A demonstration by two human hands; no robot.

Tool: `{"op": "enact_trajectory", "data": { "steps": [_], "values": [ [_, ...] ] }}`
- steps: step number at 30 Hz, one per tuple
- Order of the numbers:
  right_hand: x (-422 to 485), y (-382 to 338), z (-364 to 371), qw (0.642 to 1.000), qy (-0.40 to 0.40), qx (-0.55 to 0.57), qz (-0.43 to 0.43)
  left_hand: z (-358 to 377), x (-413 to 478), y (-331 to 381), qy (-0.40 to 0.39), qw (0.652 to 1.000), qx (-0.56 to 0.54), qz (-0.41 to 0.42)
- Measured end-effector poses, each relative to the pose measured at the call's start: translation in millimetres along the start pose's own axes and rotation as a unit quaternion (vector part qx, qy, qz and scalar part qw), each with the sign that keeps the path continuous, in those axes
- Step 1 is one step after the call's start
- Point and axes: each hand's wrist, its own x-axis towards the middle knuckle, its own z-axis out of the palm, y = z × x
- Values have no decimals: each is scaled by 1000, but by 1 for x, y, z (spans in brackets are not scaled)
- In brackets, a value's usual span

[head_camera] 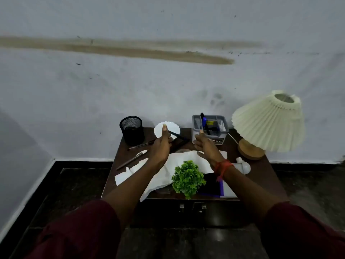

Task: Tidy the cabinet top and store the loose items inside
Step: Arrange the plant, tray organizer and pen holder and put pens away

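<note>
A small dark wooden cabinet (261, 176) stands against the wall, its top cluttered. My left hand (160, 144) and my right hand (206, 146) hover side by side over the middle of it, palms facing each other, fingers straight, holding nothing. Beneath them lie white papers (179, 165) and a green artificial plant (187, 178). Loose pens (133, 159) lie at the left, and another dark pen (178, 136) rests by a white scalloped dish (173, 128). A black mesh pen cup (132, 130) stands at the back left, a grey organiser box (214, 128) with pens at the back.
A pleated cream lamp (268, 122) on a wooden base leans at the back right. A white bulb-like object (243, 166) and a dark notebook with a blue edge (214, 186) lie at the right front. Cabinet door handles (192, 206) show below the front edge. Dark floor surrounds the cabinet.
</note>
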Motion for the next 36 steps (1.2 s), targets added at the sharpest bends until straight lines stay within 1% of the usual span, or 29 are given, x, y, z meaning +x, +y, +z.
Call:
{"op": "enact_trajectory", "data": {
  "steps": [3, 8, 13, 17, 20, 24, 29, 34, 36],
  "values": [
    [13, -1, 5, 1000, 3, 4, 0, 9, 19, -4, -6, 1000, 6, -9],
    [22, -1, 13, 999, -42, 21, -15, 21, 29, -10, -25, 999, 12, -22],
    [29, 2, 22, 998, -43, 24, -30, 27, 42, -20, -45, 999, 18, -25],
    [28, -1, 24, 998, -33, 11, -49, 26, 29, -13, -46, 998, 31, -19],
    [20, -7, 26, 997, -26, -26, -62, 21, 11, 1, -40, 999, 34, 6],
    [10, -18, 34, 994, -21, -76, -82, 10, -8, 21, -29, 998, 45, 14],
    [-7, -42, 54, 990, -33, -85, -109, -12, -36, 48, -12, 997, 49, 54],
    [-29, -72, 82, 984, -40, -107, -139, -42, -55, 71, 37, 998, 22, 54],
    [-30, -75, 94, 981, -38, -122, -143, -55, -64, 78, 45, 996, 40, 64]
  ]
}}
